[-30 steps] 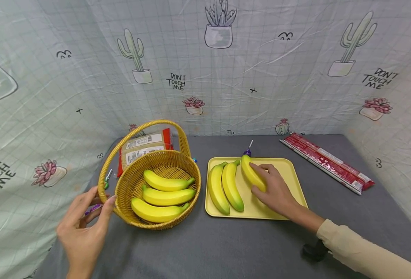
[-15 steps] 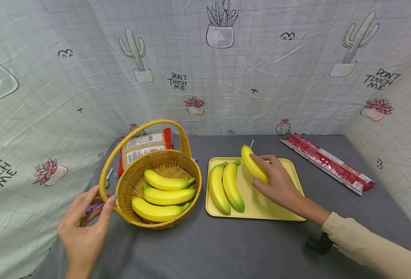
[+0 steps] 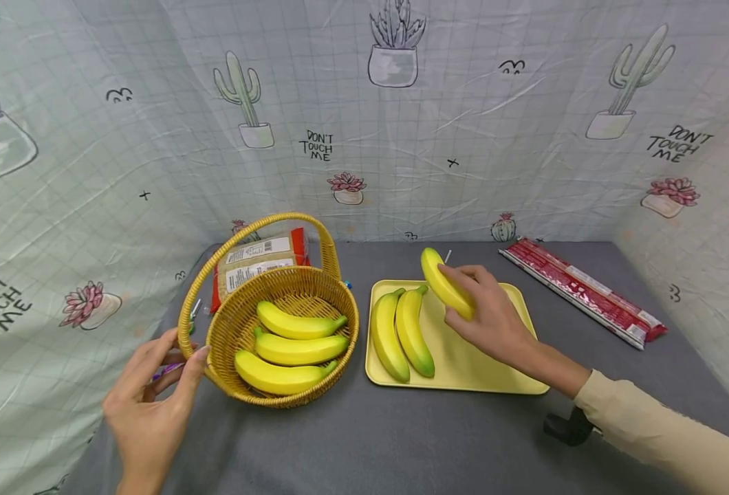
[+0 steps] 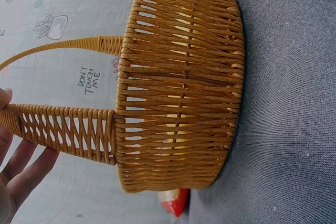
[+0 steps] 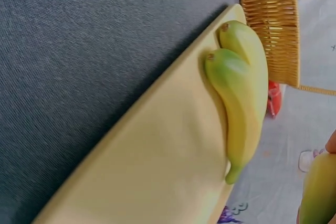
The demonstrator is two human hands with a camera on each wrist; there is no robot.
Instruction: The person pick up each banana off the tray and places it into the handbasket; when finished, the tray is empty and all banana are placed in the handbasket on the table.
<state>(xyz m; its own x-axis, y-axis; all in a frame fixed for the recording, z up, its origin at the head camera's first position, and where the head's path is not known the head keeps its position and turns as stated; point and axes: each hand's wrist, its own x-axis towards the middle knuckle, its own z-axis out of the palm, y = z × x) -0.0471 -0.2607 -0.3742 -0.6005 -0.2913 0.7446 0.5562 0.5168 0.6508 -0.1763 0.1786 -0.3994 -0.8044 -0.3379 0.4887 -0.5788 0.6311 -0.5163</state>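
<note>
My left hand (image 3: 152, 405) grips the handle of a wicker basket (image 3: 216, 364) near its base, thumb on one side and fingers behind. Three yellow bananas (image 3: 296, 349) with green tips lie side by side in the basket. Over the pale yellow tray (image 3: 463, 368), my right hand (image 3: 485, 313) holds another banana (image 3: 445, 283) between thumb and fingers, raised above the tray. Two more bananas (image 3: 398, 333) rest next to each other on the tray's left part. In the right wrist view, the held banana (image 5: 319, 192) shows only at the edge.
Behind the basket leans a clear bag with red ends (image 3: 256, 260). A long red packet (image 3: 581, 289) lies at the back right. A lollipop stick (image 3: 448, 256) pokes up behind the tray, and a purple wrapper (image 3: 166, 371) shows behind my left hand. A patterned cloth (image 3: 401, 158) hangs at the back.
My right hand has lifted the banana from the tray and shifted it slightly left. The left hand and the basket have stayed in place.
</note>
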